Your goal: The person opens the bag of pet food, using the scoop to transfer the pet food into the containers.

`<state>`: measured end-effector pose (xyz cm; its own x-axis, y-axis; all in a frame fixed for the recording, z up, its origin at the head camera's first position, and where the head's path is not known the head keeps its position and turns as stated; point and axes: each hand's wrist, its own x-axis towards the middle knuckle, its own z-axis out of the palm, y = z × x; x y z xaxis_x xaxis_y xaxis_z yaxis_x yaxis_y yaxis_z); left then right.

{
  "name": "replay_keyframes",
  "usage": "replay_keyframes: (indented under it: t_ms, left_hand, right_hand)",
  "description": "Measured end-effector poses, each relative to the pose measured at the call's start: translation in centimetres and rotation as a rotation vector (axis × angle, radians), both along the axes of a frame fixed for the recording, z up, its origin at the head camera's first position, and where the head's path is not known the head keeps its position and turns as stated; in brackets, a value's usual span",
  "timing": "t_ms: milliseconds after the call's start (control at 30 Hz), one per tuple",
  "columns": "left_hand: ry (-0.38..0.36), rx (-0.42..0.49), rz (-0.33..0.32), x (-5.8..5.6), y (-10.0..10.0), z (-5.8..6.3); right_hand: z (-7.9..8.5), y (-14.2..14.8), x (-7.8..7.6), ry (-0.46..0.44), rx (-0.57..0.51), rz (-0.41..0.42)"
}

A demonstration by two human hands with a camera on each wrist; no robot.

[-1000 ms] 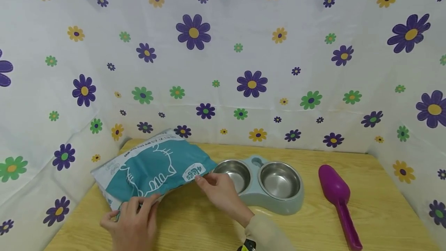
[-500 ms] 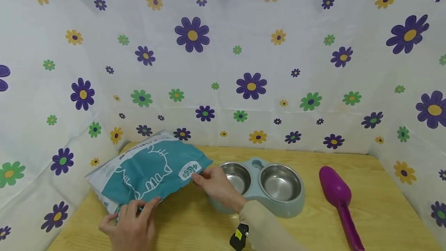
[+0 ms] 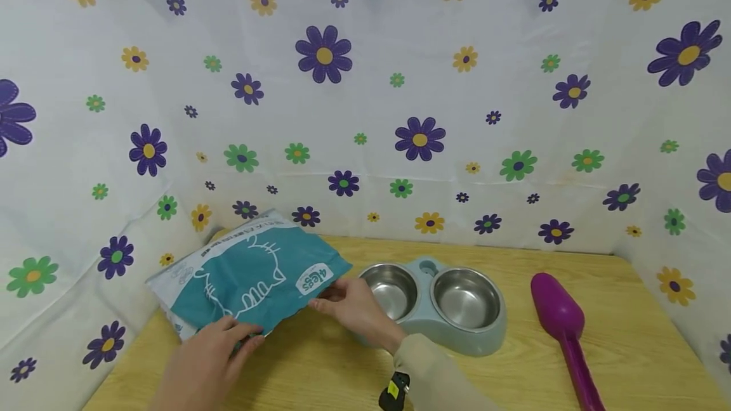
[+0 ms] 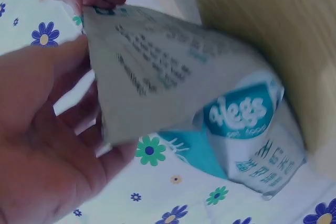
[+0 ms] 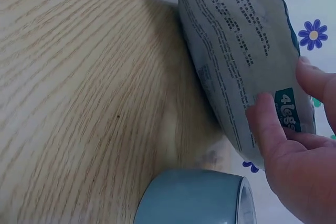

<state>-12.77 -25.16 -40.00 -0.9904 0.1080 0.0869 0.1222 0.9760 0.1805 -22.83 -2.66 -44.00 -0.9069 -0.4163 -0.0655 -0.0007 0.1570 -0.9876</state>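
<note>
A teal and white pet food bag [image 3: 240, 271] with a white cat outline and a "4legs" label lies at the left of the table, its near edge lifted. My left hand [image 3: 205, 357] holds that edge near its left end; in the left wrist view the hand [image 4: 52, 129] has its fingers along the bag's grey side [image 4: 157, 72]. By the label, my right hand [image 3: 356, 309] pinches the edge. The right wrist view has that hand's thumb and fingers [image 5: 270, 124] on either side of the bag's printed back [image 5: 226, 51].
A light blue double pet bowl [image 3: 457, 335] with two steel bowls stands just right of my right hand, partly behind it. Farther right lies a purple scoop [image 3: 559, 313]. A flowered cloth [image 3: 365, 100] encloses the wooden table [image 3: 320, 373] at the back and sides.
My left hand has turned and shifted along the bag's near edge, its fingers now mostly hidden. The right hand's fingers have slipped slightly farther under the edge. The head view has shifted a little.
</note>
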Motion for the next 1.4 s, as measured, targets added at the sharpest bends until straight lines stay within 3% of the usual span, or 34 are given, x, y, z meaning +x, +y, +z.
replay_keyframes:
  t_ms: [167, 467, 700, 800, 900, 1000, 1167, 1267, 1400]
  left_hand:
    - [-0.088, 0.025, -0.109, -1.1, -0.5, 0.3]
    - [-0.065, 0.024, -0.275, -1.8, -1.0, -0.7]
    - [-0.011, -0.035, -0.254, -2.0, -0.2, -0.3]
    - [-0.039, -0.016, -0.223, -2.2, 0.1, -0.2]
    - [-0.07, 0.009, -0.198, -2.4, 0.2, 0.0]
    - [-0.091, 0.031, -0.215, -2.9, 0.2, 0.1]
    - [-0.133, 0.049, -0.254, -3.6, 0.2, 0.4]
    - [-0.064, -0.031, -0.277, -3.7, 0.6, 0.2]
    - [0.13, -0.202, -0.365, -3.6, 1.7, -0.4]
  right_hand:
    - [-0.3, 0.1, 0.0, 0.006, 0.031, -0.024]
    - [-1.3, -0.2, 0.5, -0.06, -0.039, -0.051]
    - [-0.8, -0.5, 0.8, -0.091, -0.118, -0.077]
    - [-0.7, -0.7, 1.0, -0.099, -0.133, -0.086]
    - [-0.7, -1.3, 1.1, -0.153, -0.213, -0.117]
    - [-0.7, -1.6, 1.1, -0.204, -0.291, -0.17]
    - [-0.7, -1.6, 0.9, -0.22, -0.286, -0.201]
    - [-0.8, -1.4, 0.8, -0.227, -0.261, -0.188]
    - [-1.2, -1.4, 0.7, -0.209, -0.233, -0.192]
